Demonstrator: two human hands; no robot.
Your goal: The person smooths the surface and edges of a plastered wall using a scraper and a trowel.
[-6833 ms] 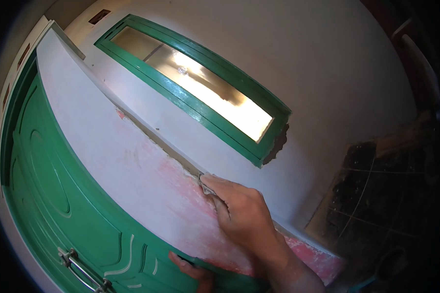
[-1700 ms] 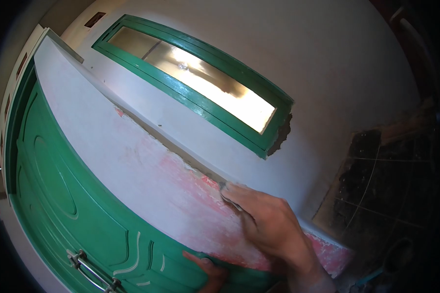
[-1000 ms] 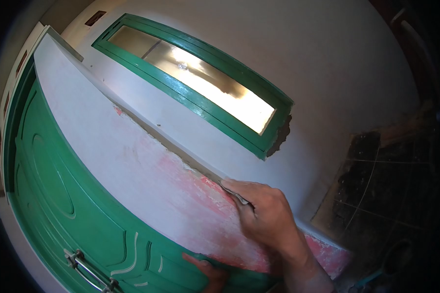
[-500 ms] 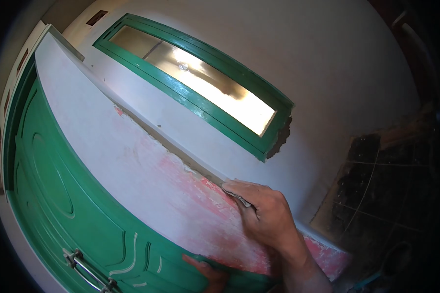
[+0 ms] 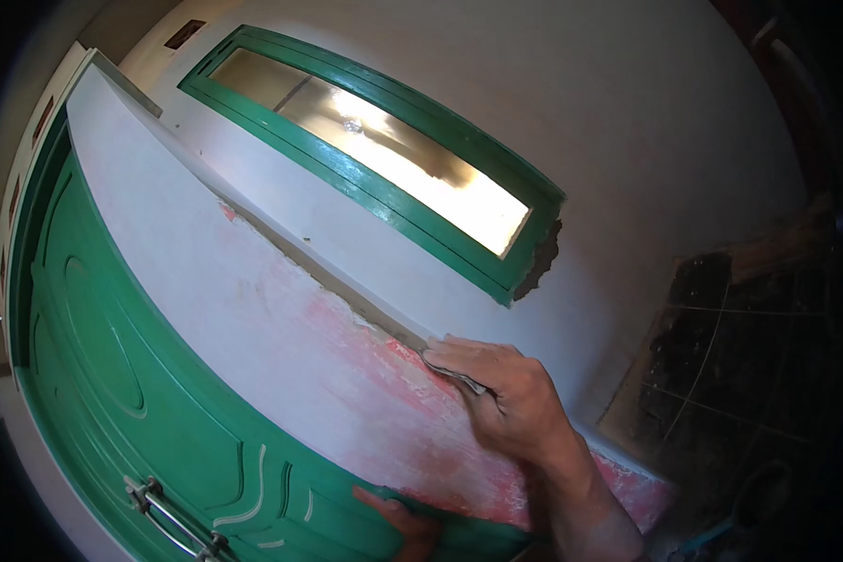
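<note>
My right hand [image 5: 510,393] is closed on a thin, folded grey sheet, which looks like sandpaper [image 5: 457,377]. It presses the sheet against the wall's corner edge, where the white wall [image 5: 347,393] shows pink and red worn patches. Lower down, my left hand [image 5: 403,518] lies in shadow by the green door [image 5: 178,375], with a finger stretched out and nothing seen in it. Part of that hand is cut off by the frame's bottom. Chipped plaster [image 5: 351,314] runs along the edge above my right hand.
A green-framed window [image 5: 384,201] with bright glass is set in the adjoining wall, with broken plaster [image 5: 541,267] at its corner. A metal door handle [image 5: 173,520] is at the lower left. Dark floor tiles [image 5: 693,347] lie to the right, with a blue-green stick-like thing [image 5: 707,536] in shadow.
My right hand has shifted very slightly along the edge, with the sandpaper still in it. My left hand has barely moved. The view has tilted a little.
</note>
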